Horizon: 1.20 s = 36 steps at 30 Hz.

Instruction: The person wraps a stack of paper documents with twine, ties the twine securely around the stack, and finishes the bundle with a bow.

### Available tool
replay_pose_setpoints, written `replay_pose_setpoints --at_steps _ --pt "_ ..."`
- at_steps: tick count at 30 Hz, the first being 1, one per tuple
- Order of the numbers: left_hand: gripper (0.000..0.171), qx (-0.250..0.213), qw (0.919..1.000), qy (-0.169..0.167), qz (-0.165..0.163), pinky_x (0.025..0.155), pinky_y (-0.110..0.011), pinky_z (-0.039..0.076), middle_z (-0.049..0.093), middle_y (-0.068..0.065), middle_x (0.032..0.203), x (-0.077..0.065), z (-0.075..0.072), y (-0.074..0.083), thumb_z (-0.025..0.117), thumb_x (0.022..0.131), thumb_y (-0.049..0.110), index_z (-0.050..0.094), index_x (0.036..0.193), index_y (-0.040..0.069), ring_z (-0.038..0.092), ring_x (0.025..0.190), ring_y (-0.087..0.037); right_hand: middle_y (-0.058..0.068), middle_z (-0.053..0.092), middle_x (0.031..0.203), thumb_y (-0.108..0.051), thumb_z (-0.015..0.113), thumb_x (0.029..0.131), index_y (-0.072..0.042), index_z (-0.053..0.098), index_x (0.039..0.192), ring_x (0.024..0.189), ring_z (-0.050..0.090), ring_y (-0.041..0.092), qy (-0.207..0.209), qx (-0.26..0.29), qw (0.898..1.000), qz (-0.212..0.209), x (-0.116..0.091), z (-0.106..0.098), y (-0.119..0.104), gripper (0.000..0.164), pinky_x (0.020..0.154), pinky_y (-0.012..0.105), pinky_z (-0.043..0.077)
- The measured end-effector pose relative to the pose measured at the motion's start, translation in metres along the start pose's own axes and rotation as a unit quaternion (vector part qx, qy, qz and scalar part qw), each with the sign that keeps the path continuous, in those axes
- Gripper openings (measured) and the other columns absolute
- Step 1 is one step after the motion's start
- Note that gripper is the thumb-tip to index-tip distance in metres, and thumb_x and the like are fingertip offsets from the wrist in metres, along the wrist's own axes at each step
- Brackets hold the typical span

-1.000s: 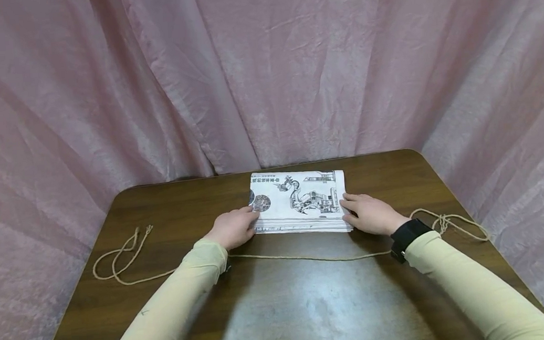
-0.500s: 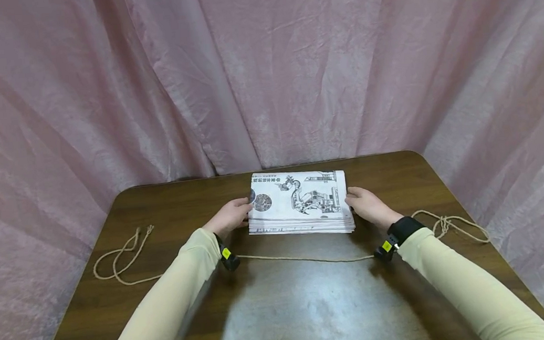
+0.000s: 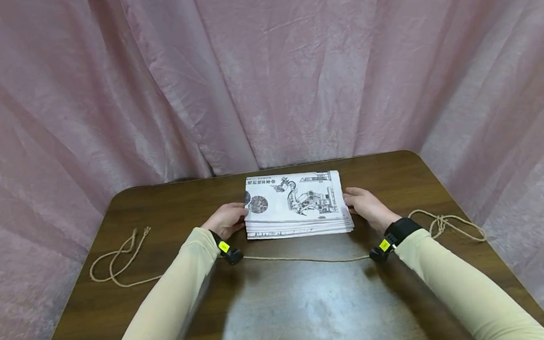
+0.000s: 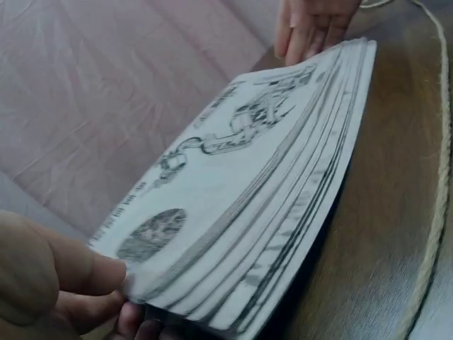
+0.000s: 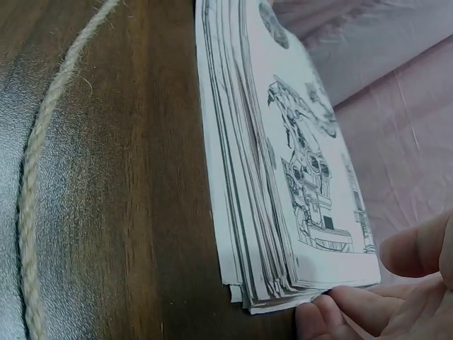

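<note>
A stack of folded newspapers (image 3: 298,205) lies on the table, its top sheet printed with a machine drawing. At its left edge is my left hand (image 3: 227,219); in the left wrist view the thumb (image 4: 102,276) meets the corner, with fingertips beside and partly below it. My right hand (image 3: 368,206) is at the opposite edge. In the right wrist view its fingers (image 5: 364,304) touch the lower corner while the thumb (image 5: 414,251) stands apart from the top sheet. Whether any fingers reach underneath is hidden.
A jute rope (image 3: 302,259) runs across the wooden table (image 3: 291,305) in front of the stack, under both wrists. Its left end forms an open loop (image 3: 113,265); on the right there is a knotted loop (image 3: 441,224). A pink curtain (image 3: 294,84) hangs behind the table.
Both hands have moved from resting over the stack's side edges out to beside them. The stack has shifted slightly toward me, and more sheet edges show along its front.
</note>
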State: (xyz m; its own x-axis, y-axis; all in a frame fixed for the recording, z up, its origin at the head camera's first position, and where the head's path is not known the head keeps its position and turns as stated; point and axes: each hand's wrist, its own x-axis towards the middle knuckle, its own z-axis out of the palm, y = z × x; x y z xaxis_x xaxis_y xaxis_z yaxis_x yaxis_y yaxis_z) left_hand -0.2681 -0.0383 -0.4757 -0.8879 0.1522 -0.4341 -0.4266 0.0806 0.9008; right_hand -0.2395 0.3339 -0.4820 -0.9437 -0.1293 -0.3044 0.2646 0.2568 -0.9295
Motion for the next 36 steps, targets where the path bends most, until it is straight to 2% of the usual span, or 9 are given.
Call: replay_pose_setpoints --at_steps 3,8,13,20,26,28,31,33,36 --pt "0.045 -0.021 0.9997 -0.014 0.004 0.080 -0.035 0.051 0.060 -0.013 0.108 -0.002 0.002 0.000 0.046 0.101 -0.001 0.040 0.145 -0.005 0.059 0.088 -0.019 0.028 0.026 0.162 -0.009 0.038 0.109 0.010 0.010 0.159 0.149 0.029 0.037 -0.003 0.005 1.000 -0.002 0.001 0.002 0.001 0.060 0.116 0.052 0.031" --pt "0.054 -0.063 0.9979 -0.015 -0.008 0.075 -0.039 0.058 0.058 -0.019 0.120 -0.003 0.006 0.000 0.042 0.107 0.003 0.021 0.157 0.005 0.067 0.090 -0.022 0.028 0.021 0.164 -0.007 0.037 0.108 0.009 0.007 0.159 0.151 0.023 0.036 -0.012 0.000 1.000 -0.011 0.003 0.006 0.004 0.061 0.117 0.051 0.029" --pt "0.057 -0.097 0.9950 -0.020 0.017 0.070 -0.034 0.059 0.056 -0.018 0.117 -0.005 0.004 -0.004 0.040 0.106 -0.001 0.017 0.158 0.004 0.068 0.083 -0.018 0.028 0.018 0.165 -0.005 0.036 0.108 0.007 0.008 0.160 0.153 0.018 0.036 -0.018 -0.014 0.999 -0.022 0.005 0.008 0.008 0.061 0.119 0.050 0.026" --pt "0.056 -0.129 0.9899 -0.028 0.051 0.071 -0.032 0.060 0.056 -0.016 0.115 -0.008 -0.003 -0.005 0.040 0.105 -0.005 0.021 0.157 0.002 0.069 0.083 -0.017 0.027 0.029 0.161 -0.014 0.043 0.109 0.003 0.014 0.161 0.142 0.037 0.038 0.006 0.039 0.999 -0.010 0.002 0.000 0.006 0.062 0.112 0.049 0.037" --pt "0.055 -0.139 0.9854 -0.077 0.062 0.073 -0.031 0.060 0.064 -0.010 0.108 -0.017 -0.023 0.003 0.040 0.106 -0.005 0.021 0.158 0.001 0.071 0.085 -0.017 0.028 0.027 0.161 -0.032 0.044 0.111 0.002 0.010 0.162 0.141 0.040 0.043 0.006 0.092 0.995 -0.039 -0.003 -0.024 0.000 0.070 0.112 0.049 0.039" --pt "0.055 -0.136 0.9833 -0.104 0.062 0.073 -0.031 0.060 0.066 -0.009 0.105 -0.021 -0.031 0.006 0.040 0.107 -0.004 0.021 0.158 0.001 0.072 0.085 -0.017 0.028 0.028 0.161 -0.038 0.044 0.111 0.002 0.010 0.162 0.142 0.039 0.042 -0.008 0.100 0.993 -0.055 -0.004 -0.032 -0.005 0.073 0.113 0.049 0.038" --pt "0.053 -0.121 0.9809 -0.143 0.054 0.071 -0.032 0.060 0.069 -0.009 0.103 -0.029 -0.040 0.010 0.041 0.108 -0.002 0.024 0.158 0.003 0.072 0.085 -0.019 0.027 0.035 0.158 -0.045 0.043 0.110 0.003 0.020 0.160 0.141 0.042 0.039 -0.046 0.075 0.993 -0.074 -0.006 -0.043 -0.014 0.073 0.112 0.048 0.039" --pt "0.053 -0.101 0.9796 -0.166 0.050 0.071 -0.033 0.060 0.070 -0.009 0.103 -0.033 -0.043 0.012 0.041 0.109 -0.001 0.024 0.158 0.004 0.073 0.084 -0.020 0.025 0.043 0.155 -0.046 0.044 0.110 0.002 0.029 0.158 0.137 0.049 0.033 -0.082 0.025 0.993 -0.084 -0.007 -0.047 -0.020 0.069 0.109 0.046 0.043" --pt "0.053 -0.072 0.9769 -0.195 0.049 0.071 -0.034 0.060 0.071 -0.010 0.104 -0.039 -0.045 0.014 0.042 0.109 0.000 0.025 0.159 0.003 0.073 0.084 -0.021 0.021 0.058 0.141 -0.043 0.051 0.107 0.000 0.041 0.154 0.120 0.062 0.026 -0.150 -0.054 0.984 -0.078 -0.010 -0.045 -0.025 0.065 0.099 0.040 0.049"
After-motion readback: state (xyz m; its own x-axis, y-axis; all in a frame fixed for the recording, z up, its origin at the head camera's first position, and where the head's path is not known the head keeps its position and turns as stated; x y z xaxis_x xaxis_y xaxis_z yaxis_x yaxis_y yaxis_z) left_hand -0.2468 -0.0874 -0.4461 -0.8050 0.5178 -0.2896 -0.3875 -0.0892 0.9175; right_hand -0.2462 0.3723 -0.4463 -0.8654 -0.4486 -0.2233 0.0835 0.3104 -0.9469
